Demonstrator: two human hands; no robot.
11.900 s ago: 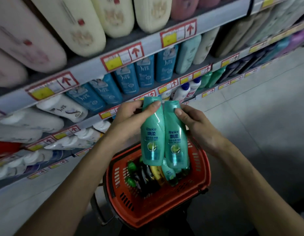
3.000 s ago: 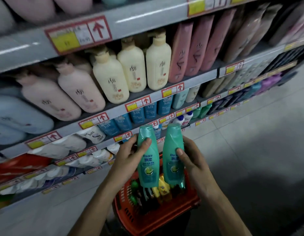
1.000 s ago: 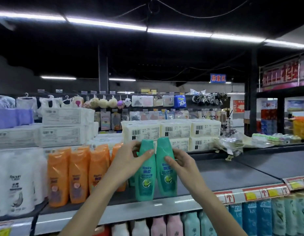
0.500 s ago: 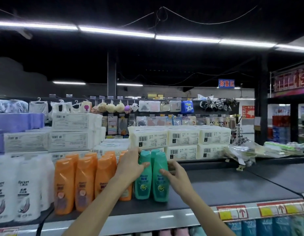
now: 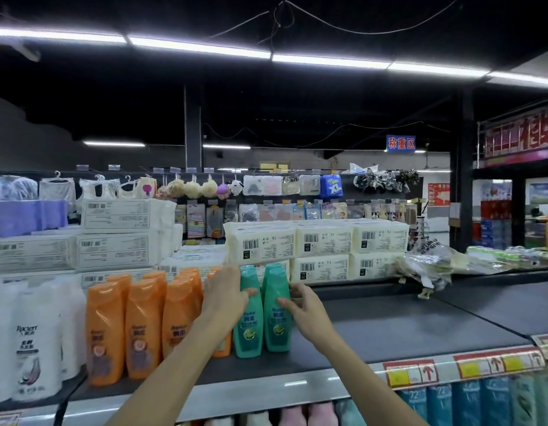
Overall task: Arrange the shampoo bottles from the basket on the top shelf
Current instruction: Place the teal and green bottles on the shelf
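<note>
Bottles now stand on shelf, hands gripping.

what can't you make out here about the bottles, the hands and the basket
All in the head view:
- Basket: out of frame below the bottom edge; what is left in it is unknown.
- Left hand: fingertips hidden behind the left green bottle it grips.
- Right hand: palm turned away, on the right green bottle.
- Bottles behind the green pair: only caps show; count unclear.
- Price tags: print too blurred.

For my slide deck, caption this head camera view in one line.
Left hand and right hand hold two green shampoo bottles upright on the top shelf, beside orange bottles.
</note>
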